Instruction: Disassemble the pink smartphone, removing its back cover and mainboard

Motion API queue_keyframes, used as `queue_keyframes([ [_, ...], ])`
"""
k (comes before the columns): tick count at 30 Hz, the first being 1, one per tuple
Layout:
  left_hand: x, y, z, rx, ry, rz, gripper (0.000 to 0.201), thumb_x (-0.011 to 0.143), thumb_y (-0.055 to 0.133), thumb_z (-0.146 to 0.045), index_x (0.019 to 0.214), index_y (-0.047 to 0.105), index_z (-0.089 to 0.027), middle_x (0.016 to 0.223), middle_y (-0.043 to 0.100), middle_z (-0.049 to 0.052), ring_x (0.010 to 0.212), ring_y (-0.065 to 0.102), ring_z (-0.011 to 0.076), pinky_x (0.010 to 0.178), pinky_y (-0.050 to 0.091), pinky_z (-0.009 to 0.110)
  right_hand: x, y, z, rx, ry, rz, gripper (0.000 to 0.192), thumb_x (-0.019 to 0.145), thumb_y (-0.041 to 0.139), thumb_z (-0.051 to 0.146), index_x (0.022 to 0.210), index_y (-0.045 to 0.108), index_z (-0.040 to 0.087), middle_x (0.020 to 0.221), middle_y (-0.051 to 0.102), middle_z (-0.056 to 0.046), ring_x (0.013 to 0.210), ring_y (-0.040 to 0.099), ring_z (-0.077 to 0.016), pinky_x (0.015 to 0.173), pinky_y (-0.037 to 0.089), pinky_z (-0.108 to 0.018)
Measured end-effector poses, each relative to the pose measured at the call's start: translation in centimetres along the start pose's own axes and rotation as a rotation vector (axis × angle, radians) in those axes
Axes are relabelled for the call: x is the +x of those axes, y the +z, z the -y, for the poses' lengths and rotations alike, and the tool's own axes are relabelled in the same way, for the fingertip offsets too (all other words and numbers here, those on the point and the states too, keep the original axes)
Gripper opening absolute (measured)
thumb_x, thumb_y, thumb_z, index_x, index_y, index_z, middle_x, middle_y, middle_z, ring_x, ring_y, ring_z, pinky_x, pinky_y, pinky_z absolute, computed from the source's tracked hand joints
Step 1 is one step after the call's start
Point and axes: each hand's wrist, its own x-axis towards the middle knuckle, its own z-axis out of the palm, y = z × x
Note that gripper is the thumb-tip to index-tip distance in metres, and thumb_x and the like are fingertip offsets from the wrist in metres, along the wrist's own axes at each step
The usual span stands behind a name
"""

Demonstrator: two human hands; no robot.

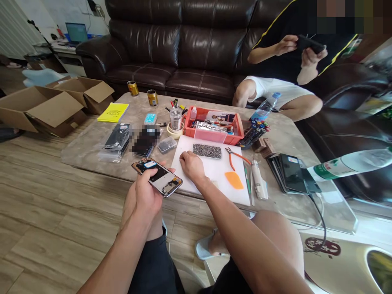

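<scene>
My left hand (149, 192) grips a smartphone (159, 176) with its back cover off, inner parts facing up, just in front of the table edge. On the white mat (183, 182) my right hand (192, 165) rests with fingers curled together, and whatever they may pinch is hidden. Just beyond it lies a tray of small dark speckled bits (207, 151), probably screws. Orange-handled cutters (232, 157) and an orange pick-like piece (234, 180) lie on the mat's right side. A white pen-shaped electric screwdriver (259, 179) sits along the right edge.
A red bin of tools (240, 136) stands behind the mat. Bagged phones (116, 136) and a small clear case (167, 144) lie left; stacked phones (292, 173) and a bottle (352, 163) lie right. Across the table a person (275, 53) sits holding a phone. Cardboard boxes (55, 108) stand left.
</scene>
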Motion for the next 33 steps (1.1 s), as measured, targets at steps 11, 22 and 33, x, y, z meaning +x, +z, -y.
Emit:
queue_keyframes([
  [11,-2.5,0.0,-0.7,-0.025,0.132,0.158,0.045,0.075,0.069,-0.022,0.12,0.072,-0.015,0.091,0.081,0.008,0.084,0.079,0.0295,0.072,0.065,0.038,-10.7,-4.9,4.0,0.523,0.262,0.022,0.022,0.099,0.051,0.037,0.094,0.062,0.019,0.092,0.074,-0.006,0.085,0.072,-0.0184,0.077,0.059,-0.032],
  [22,-5.3,0.2,1.1,0.107,0.3,0.284,0.051,0.082,0.068,-0.03,0.131,0.068,-0.017,0.086,0.081,0.011,0.068,0.076,0.0241,0.058,0.058,0.028,-18.6,-3.6,7.0,1.536,0.546,0.133,0.036,0.071,0.091,0.042,0.079,0.067,0.016,0.077,0.068,-0.001,0.068,0.064,-0.0107,0.063,0.058,-0.022],
  [33,-5.1,0.9,2.3,0.109,0.234,0.266,0.053,0.08,0.068,-0.03,0.131,0.068,-0.015,0.093,0.081,0.013,0.077,0.076,0.0268,0.061,0.06,0.032,-18.8,-3.6,7.1,1.569,0.565,0.02,0.034,0.064,0.089,0.039,0.072,0.064,0.017,0.071,0.066,0.0,0.067,0.064,-0.0124,0.058,0.058,-0.022],
])
